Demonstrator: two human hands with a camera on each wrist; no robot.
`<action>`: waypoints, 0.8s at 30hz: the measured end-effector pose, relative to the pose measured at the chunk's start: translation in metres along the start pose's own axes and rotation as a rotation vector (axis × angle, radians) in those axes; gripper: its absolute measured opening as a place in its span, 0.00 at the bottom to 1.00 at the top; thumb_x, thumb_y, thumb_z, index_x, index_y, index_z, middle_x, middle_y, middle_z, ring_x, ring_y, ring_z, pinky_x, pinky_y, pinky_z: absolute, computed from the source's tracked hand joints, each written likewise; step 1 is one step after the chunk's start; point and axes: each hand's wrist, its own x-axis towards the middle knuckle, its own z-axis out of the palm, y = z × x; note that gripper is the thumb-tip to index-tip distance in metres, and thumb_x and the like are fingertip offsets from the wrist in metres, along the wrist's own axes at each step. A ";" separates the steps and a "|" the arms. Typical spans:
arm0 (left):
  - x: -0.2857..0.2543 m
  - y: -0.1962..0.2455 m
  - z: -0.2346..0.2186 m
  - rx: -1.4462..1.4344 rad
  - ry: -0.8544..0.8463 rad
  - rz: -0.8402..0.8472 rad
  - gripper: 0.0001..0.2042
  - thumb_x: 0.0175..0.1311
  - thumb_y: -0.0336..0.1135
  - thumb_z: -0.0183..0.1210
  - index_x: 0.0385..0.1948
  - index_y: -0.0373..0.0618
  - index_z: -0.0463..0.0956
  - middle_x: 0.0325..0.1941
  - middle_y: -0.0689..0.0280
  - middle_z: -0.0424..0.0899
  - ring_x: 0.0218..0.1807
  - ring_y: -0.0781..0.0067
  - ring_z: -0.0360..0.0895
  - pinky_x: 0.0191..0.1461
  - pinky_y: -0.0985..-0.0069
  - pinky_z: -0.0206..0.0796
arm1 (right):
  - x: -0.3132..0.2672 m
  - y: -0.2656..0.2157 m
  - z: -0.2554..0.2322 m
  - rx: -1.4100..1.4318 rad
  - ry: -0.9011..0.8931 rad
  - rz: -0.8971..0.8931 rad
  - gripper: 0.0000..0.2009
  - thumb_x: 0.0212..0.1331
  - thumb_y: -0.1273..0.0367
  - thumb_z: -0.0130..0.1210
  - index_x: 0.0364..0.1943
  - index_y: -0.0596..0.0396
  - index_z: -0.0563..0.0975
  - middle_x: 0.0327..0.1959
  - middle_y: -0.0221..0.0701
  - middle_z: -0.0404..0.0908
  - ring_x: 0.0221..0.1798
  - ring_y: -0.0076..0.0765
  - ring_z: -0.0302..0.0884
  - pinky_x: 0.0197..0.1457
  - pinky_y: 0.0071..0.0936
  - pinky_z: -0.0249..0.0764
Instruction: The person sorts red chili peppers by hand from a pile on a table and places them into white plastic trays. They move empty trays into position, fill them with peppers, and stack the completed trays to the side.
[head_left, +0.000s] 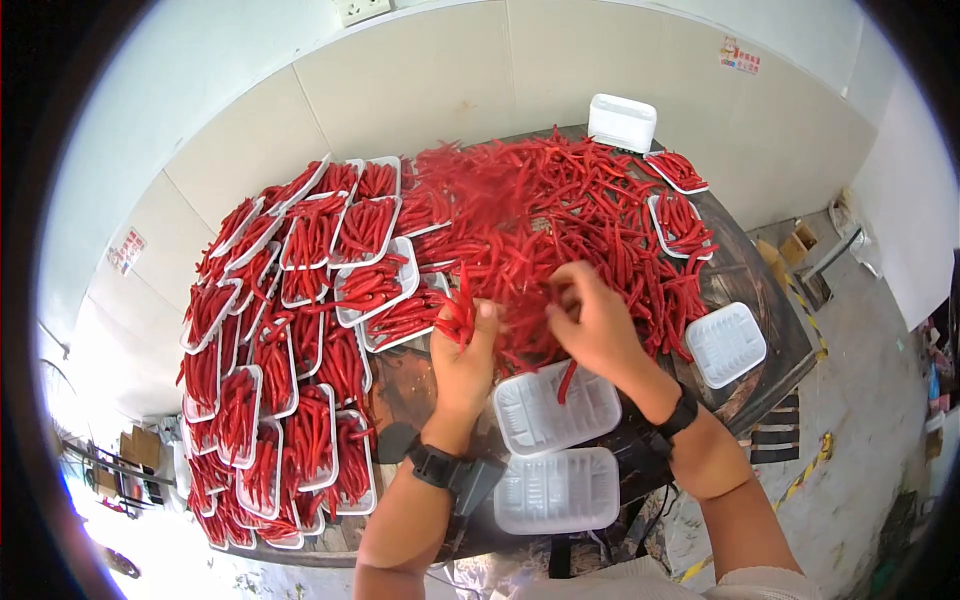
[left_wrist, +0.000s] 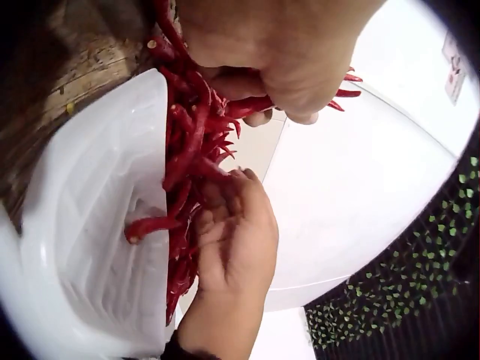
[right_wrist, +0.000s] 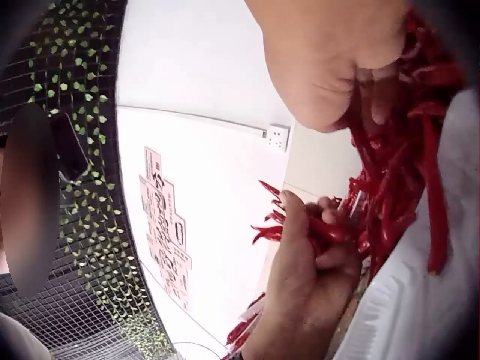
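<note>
Several red chili peppers stick up out of my left hand, which grips them with the thumb along one side. In the right wrist view, that bunch of chilies lies across the left palm. My right hand is at the front of the big chili pile, its fingers curled in among the peppers; the left wrist view shows its fingertips against them. Below the hands stands a white ribbed tray, with one chili lying over its far rim.
Another white tray sits nearer me, and one lies at the right. Many chili-filled trays crowd and overlap on the left. Two filled trays are at the right back, beside a stack of white trays against the wall.
</note>
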 end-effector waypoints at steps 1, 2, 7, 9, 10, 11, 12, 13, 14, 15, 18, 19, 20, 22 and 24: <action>-0.001 0.001 0.001 -0.026 0.001 -0.035 0.10 0.71 0.40 0.59 0.40 0.42 0.75 0.32 0.72 0.79 0.32 0.84 0.73 0.34 0.82 0.64 | 0.004 0.003 -0.002 0.130 0.129 -0.026 0.18 0.58 0.69 0.62 0.50 0.55 0.70 0.28 0.40 0.80 0.32 0.45 0.82 0.36 0.39 0.76; -0.002 0.000 0.002 -0.057 0.003 -0.071 0.12 0.71 0.42 0.59 0.41 0.42 0.75 0.31 0.71 0.78 0.29 0.84 0.73 0.27 0.83 0.62 | 0.007 0.001 -0.005 0.257 0.256 -0.051 0.19 0.58 0.71 0.62 0.51 0.56 0.69 0.30 0.38 0.80 0.31 0.38 0.82 0.36 0.34 0.76; -0.003 -0.004 0.003 0.114 -0.195 0.046 0.13 0.62 0.37 0.67 0.42 0.41 0.77 0.32 0.69 0.79 0.37 0.79 0.76 0.39 0.78 0.67 | -0.002 -0.016 -0.004 0.784 -0.046 0.008 0.13 0.60 0.72 0.65 0.45 0.58 0.73 0.35 0.28 0.80 0.38 0.22 0.80 0.42 0.22 0.76; -0.002 0.011 0.005 0.353 -0.334 0.199 0.16 0.54 0.33 0.71 0.44 0.42 0.80 0.32 0.65 0.81 0.45 0.72 0.78 0.46 0.71 0.69 | -0.003 -0.020 -0.008 0.746 -0.114 -0.015 0.08 0.61 0.73 0.63 0.40 0.58 0.76 0.35 0.26 0.80 0.38 0.18 0.79 0.41 0.19 0.75; 0.000 0.011 0.003 0.349 -0.330 0.197 0.16 0.54 0.33 0.71 0.44 0.42 0.80 0.32 0.65 0.81 0.45 0.72 0.78 0.46 0.71 0.69 | -0.002 -0.021 -0.010 0.792 -0.142 0.004 0.07 0.61 0.74 0.63 0.39 0.58 0.77 0.34 0.25 0.80 0.37 0.15 0.77 0.38 0.16 0.73; 0.001 0.011 0.002 0.353 -0.314 0.208 0.15 0.56 0.35 0.70 0.42 0.41 0.80 0.32 0.65 0.82 0.41 0.72 0.78 0.45 0.72 0.69 | -0.001 -0.021 -0.012 0.787 -0.151 0.005 0.07 0.61 0.74 0.63 0.39 0.58 0.77 0.34 0.25 0.80 0.37 0.15 0.77 0.38 0.16 0.73; 0.000 0.010 0.001 0.358 -0.297 0.219 0.14 0.58 0.36 0.69 0.41 0.40 0.80 0.33 0.64 0.83 0.38 0.73 0.79 0.43 0.73 0.70 | 0.000 -0.019 -0.016 0.651 -0.125 0.029 0.07 0.58 0.74 0.64 0.37 0.58 0.78 0.34 0.27 0.81 0.38 0.21 0.79 0.41 0.21 0.75; -0.001 0.009 0.000 0.353 -0.289 0.219 0.14 0.58 0.36 0.69 0.41 0.40 0.80 0.33 0.64 0.83 0.38 0.73 0.79 0.43 0.73 0.70 | 0.000 -0.018 -0.020 0.515 -0.098 0.051 0.07 0.55 0.74 0.66 0.35 0.57 0.79 0.34 0.30 0.81 0.39 0.27 0.80 0.43 0.27 0.76; -0.001 0.007 0.000 0.176 -0.205 0.007 0.11 0.62 0.38 0.67 0.37 0.41 0.79 0.32 0.65 0.83 0.33 0.77 0.78 0.36 0.78 0.68 | 0.000 -0.016 -0.024 0.511 -0.105 0.048 0.07 0.55 0.74 0.66 0.35 0.57 0.79 0.34 0.30 0.81 0.39 0.27 0.80 0.43 0.27 0.76; -0.002 0.005 0.000 -0.004 -0.121 -0.201 0.10 0.65 0.40 0.65 0.34 0.43 0.78 0.30 0.66 0.82 0.29 0.80 0.77 0.29 0.83 0.66 | -0.001 -0.013 -0.028 0.126 -0.153 -0.108 0.07 0.51 0.75 0.66 0.34 0.56 0.80 0.33 0.31 0.80 0.39 0.33 0.79 0.45 0.31 0.75; 0.001 0.011 0.002 -0.053 -0.032 -0.211 0.12 0.69 0.43 0.61 0.32 0.44 0.77 0.26 0.68 0.81 0.23 0.81 0.76 0.21 0.84 0.60 | -0.006 -0.006 -0.024 -0.329 -0.187 -0.304 0.09 0.43 0.74 0.65 0.31 0.53 0.82 0.33 0.34 0.77 0.44 0.49 0.73 0.49 0.42 0.73; 0.000 0.015 0.006 -0.077 0.036 -0.273 0.11 0.69 0.42 0.60 0.33 0.43 0.77 0.26 0.67 0.82 0.22 0.81 0.75 0.20 0.84 0.58 | -0.007 -0.005 -0.022 -0.368 -0.201 -0.310 0.09 0.43 0.75 0.65 0.32 0.53 0.83 0.34 0.33 0.77 0.44 0.46 0.74 0.49 0.39 0.72; -0.001 0.016 0.009 -0.073 0.035 -0.272 0.11 0.69 0.42 0.60 0.33 0.43 0.77 0.26 0.67 0.82 0.22 0.81 0.75 0.20 0.84 0.58 | -0.006 -0.006 -0.021 -0.407 -0.215 -0.315 0.09 0.44 0.76 0.65 0.32 0.53 0.83 0.35 0.32 0.78 0.44 0.43 0.74 0.50 0.37 0.71; -0.001 0.016 0.014 -0.093 0.108 -0.251 0.11 0.69 0.41 0.60 0.35 0.43 0.77 0.25 0.68 0.80 0.19 0.82 0.71 0.19 0.85 0.57 | -0.003 0.000 -0.019 -0.363 -0.189 -0.342 0.08 0.45 0.75 0.64 0.33 0.53 0.82 0.34 0.33 0.77 0.44 0.45 0.74 0.48 0.38 0.72; 0.002 0.006 0.000 -0.082 0.057 -0.258 0.11 0.67 0.40 0.63 0.38 0.42 0.77 0.26 0.68 0.81 0.22 0.82 0.74 0.20 0.85 0.59 | 0.001 0.002 -0.023 -0.321 -0.165 -0.368 0.08 0.47 0.74 0.64 0.33 0.53 0.82 0.34 0.35 0.77 0.43 0.47 0.74 0.46 0.40 0.73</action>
